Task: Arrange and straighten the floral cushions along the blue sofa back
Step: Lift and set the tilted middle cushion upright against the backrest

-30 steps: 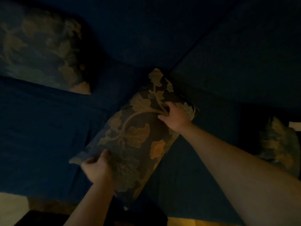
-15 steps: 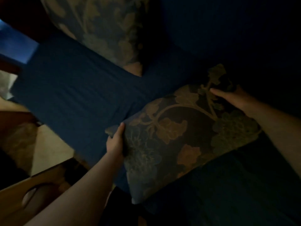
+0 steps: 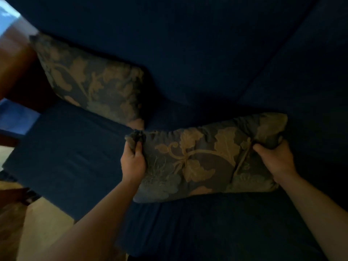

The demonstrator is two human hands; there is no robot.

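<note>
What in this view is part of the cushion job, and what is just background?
Part of the job:
- held floral cushion, gripped by left hand and right hand
- second floral cushion, leaning on the sofa back
- blue sofa

Background:
- wooden furniture at left
- pale floor

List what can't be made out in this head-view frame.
- Held cushion: its back, against the sofa, faces away.
- Left hand and right hand: fingers curl behind the corners, hiding each grip.
- Second cushion: pattern smeared by blur and dim light.
- Sofa: right end cut off by the frame edge.
</note>
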